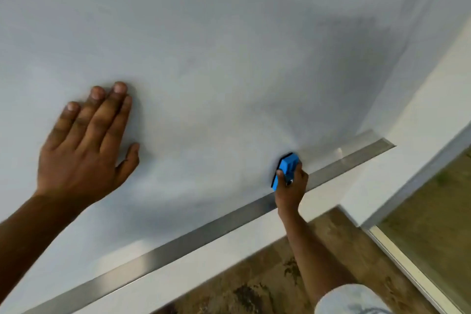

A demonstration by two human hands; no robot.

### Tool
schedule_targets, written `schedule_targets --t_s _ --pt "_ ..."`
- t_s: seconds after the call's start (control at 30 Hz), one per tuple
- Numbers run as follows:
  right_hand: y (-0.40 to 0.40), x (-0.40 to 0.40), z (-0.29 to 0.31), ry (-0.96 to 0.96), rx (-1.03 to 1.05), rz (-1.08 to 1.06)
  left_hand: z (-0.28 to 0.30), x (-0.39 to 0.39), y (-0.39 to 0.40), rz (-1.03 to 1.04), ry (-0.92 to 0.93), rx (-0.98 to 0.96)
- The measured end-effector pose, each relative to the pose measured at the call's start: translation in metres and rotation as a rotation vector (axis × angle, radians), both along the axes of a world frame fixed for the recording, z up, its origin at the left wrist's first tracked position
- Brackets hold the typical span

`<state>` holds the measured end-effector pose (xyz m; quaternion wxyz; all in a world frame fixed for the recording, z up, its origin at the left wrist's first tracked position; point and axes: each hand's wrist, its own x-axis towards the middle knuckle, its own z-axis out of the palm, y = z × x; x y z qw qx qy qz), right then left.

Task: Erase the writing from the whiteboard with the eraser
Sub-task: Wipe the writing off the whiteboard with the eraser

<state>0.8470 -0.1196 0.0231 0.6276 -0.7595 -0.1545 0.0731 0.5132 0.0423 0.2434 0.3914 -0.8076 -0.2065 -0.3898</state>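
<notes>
Gripping blue eraser (286, 169) right hand (290, 187), left hand (86, 145) flat on whiteboard (229, 58), writing indiscernible

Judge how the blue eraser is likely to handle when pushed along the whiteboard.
The blue eraser looks like a rigid block, so probably stiff. It fits within the right hand, so likely light. Its dark pad lies against the glossy whiteboard, so it should slide easily.

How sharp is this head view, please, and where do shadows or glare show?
Head view: soft overall; wide-angle bending slants the metal frame, which carries pale glare patches; a grey shadow darkens the whiteboard upper right; darker shadow hugs the eraser.
</notes>
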Motion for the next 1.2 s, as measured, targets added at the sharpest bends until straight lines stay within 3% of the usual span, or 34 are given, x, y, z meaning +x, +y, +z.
schedule_targets --t_s 0.07,0.17,0.33,0.43,0.6,0.7,0.8,0.9,1.0,1.1,1.2 --pt "0.007 -0.004 -0.002 0.019 0.009 -0.054 0.001 -0.029 0.005 0.006 0.008 -0.023" --pt "0.032 -0.078 -0.006 0.013 0.059 -0.114 0.001 -0.054 0.007 0.026 0.021 -0.034" --pt "0.043 -0.208 -0.006 -0.039 0.12 0.106 0.006 -0.067 0.003 0.011 0.026 -0.072" --pt "0.033 -0.179 0.024 -0.118 0.14 0.11 0.019 -0.08 0.006 -0.004 0.012 -0.083" --pt "0.029 -0.083 0.114 0.007 0.111 -0.15 0.037 -0.095 0.012 -0.016 -0.007 -0.078" --pt "0.042 -0.124 0.141 -0.192 0.113 -0.173 0.041 -0.093 0.014 -0.038 -0.035 -0.062" --pt "0.052 -0.212 0.116 -0.477 0.176 0.074 0.037 -0.085 0.014 -0.04 -0.088 -0.061" --pt "0.045 -0.252 0.07 -0.576 0.104 0.336 0.032 -0.081 0.017 -0.019 -0.111 -0.018" --pt "0.03 -0.199 0.049 -0.316 0.048 0.098 0.031 -0.082 0.02 -0.017 -0.108 -0.015" --pt "0.022 -0.111 0.079 0.021 0.001 -0.123 0.029 -0.082 0.018 0.0 -0.104 -0.016" --pt "0.036 -0.089 0.139 -0.086 0.116 -0.144 0.025 -0.078 0.019 0.048 -0.13 0.05"
